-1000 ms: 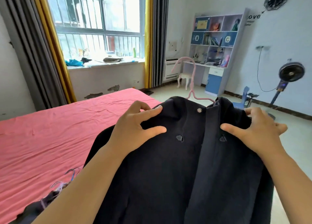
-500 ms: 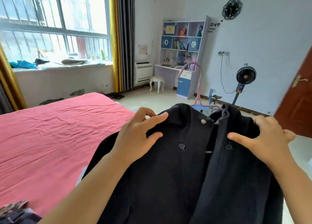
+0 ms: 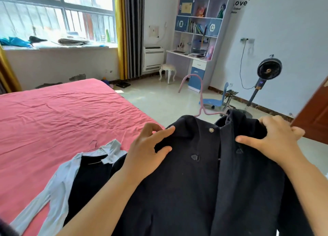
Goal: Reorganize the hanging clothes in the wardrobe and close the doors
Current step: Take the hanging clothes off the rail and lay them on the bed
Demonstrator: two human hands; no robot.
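Head view: both hands hold a dark coat (image 3: 195, 182) by its shoulders above a red bed (image 3: 53, 115). Left hand (image 3: 147, 152) pinches the left shoulder, right hand (image 3: 273, 139) grips the right; a pink hanger (image 3: 198, 93) hook rises between them at the collar.

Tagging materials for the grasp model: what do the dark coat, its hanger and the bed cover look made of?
Dark coat: thick navy-black woven cloth, likely wool or a blend; matte, faintly napped, with a metal snap at the collar.
Hanger: pink with a smooth, even surface, probably plastic or plastic-coated wire; only the hook shows.
Bed cover: thin pink-red woven sheet, cotton-like, matte and finely creased.
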